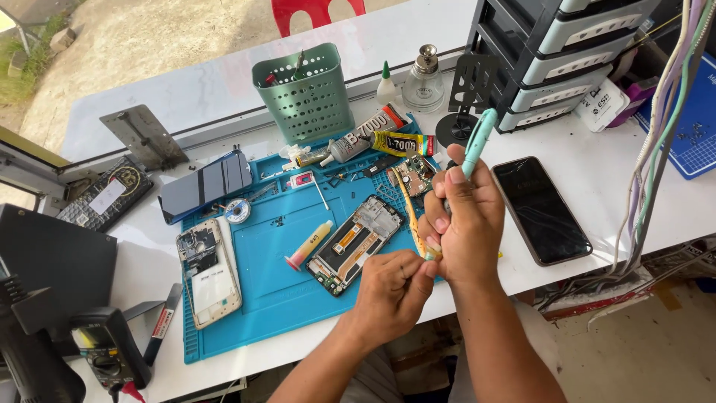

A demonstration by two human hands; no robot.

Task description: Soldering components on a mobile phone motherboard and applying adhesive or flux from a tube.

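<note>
My right hand (464, 224) grips a teal pen-shaped tool (477, 140) that points up and away. It also pinches the lower end of a long yellow-orange flex ribbon (412, 216), which leads up to a small circuit board (415, 175). My left hand (389, 287) has its fingertips closed on the same lower end of the ribbon, touching my right hand. Just left of both hands an opened phone frame (355, 242) lies on the blue work mat (253, 298).
A dark phone (541, 209) lies face up to the right. On the mat are a syringe tube (309, 245), another opened phone (209, 272), a back cover (206, 185) and glue tubes (403, 142). Behind stand a green basket (307, 93), a glass bottle (424, 80) and grey drawers (574, 60). A multimeter (108, 351) sits at the near left.
</note>
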